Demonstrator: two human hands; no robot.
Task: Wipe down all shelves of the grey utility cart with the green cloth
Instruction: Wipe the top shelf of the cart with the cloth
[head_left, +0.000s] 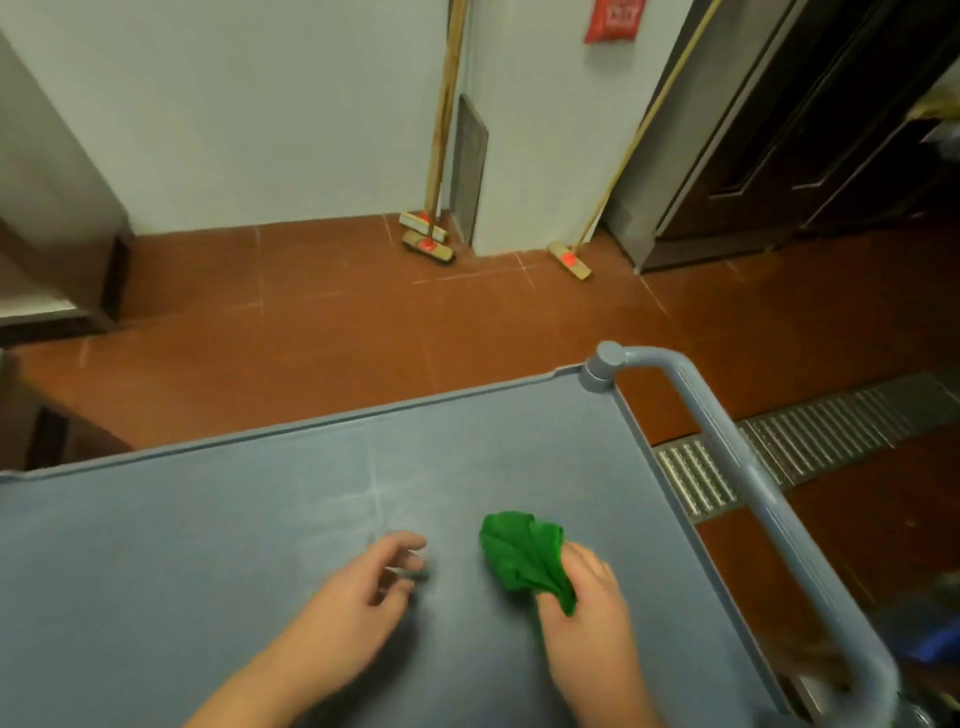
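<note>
The grey utility cart's top shelf (208, 519) fills the lower part of the view, with a raised rim and a curved grey handle (737, 457) on its right side. A crumpled green cloth (519, 551) lies on the shelf near the front right. My right hand (592, 623) grips the cloth's near edge and presses it on the shelf. My left hand (358, 592) hovers just left of it, fingers loosely spread, holding nothing. The lower shelves are hidden under the top one.
Red tiled floor (337, 322) lies beyond the cart. Three brooms lean on the white wall: two (428, 239) together and one (571, 260) to their right. A metal floor drain grate (810, 441) runs right of the cart. A dark door (810, 130) stands at the far right.
</note>
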